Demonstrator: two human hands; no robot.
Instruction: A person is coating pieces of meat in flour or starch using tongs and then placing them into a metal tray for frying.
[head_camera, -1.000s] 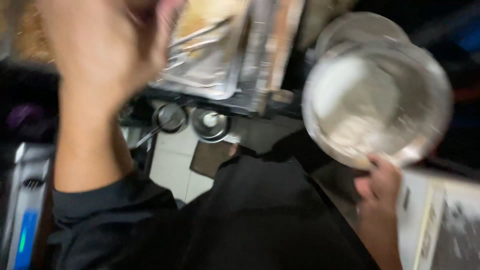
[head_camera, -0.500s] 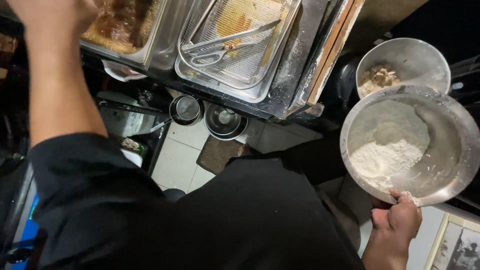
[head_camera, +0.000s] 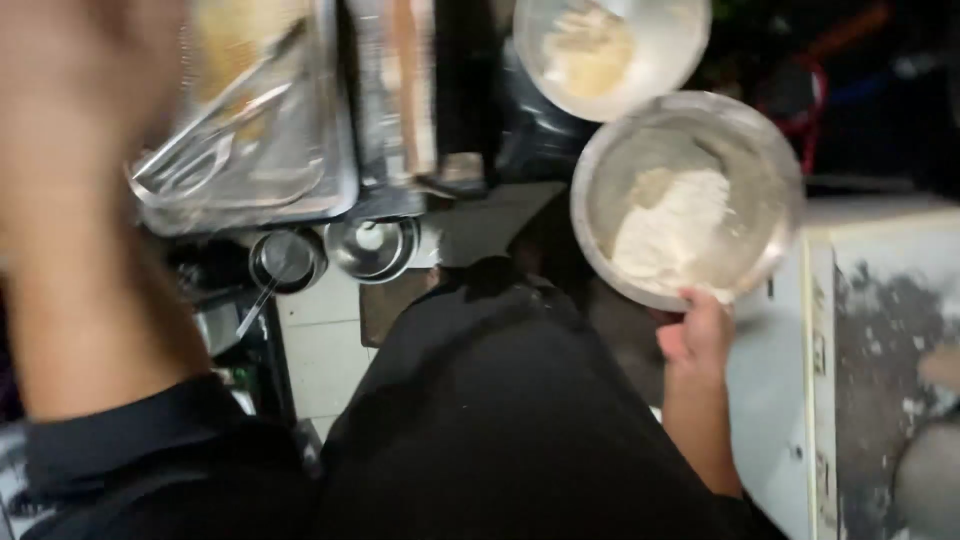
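My right hand (head_camera: 697, 333) grips the near rim of a round steel bowl (head_camera: 598, 175) and holds it level in front of my body. A heap of white flour (head_camera: 672, 232) lies in the bowl. My left hand (head_camera: 85, 75) is raised high at the far left, close to the camera and badly blurred. I cannot tell whether its fingers hold anything. It hovers beside a steel tray (head_camera: 310, 195) with metal tongs (head_camera: 200, 160) lying in it.
A second bowl (head_camera: 685, 45) with a pale lump stands just beyond the held bowl. Two small steel cups (head_camera: 285, 258) (head_camera: 372, 245) sit below the tray's edge. A white, flour-dusted surface (head_camera: 880, 330) lies at the right. My dark clothing fills the lower middle.
The view has swung. The flour bowl, still held by my right hand, now sits nearer the picture's middle, and my raised left arm looms larger and more blurred at the left.
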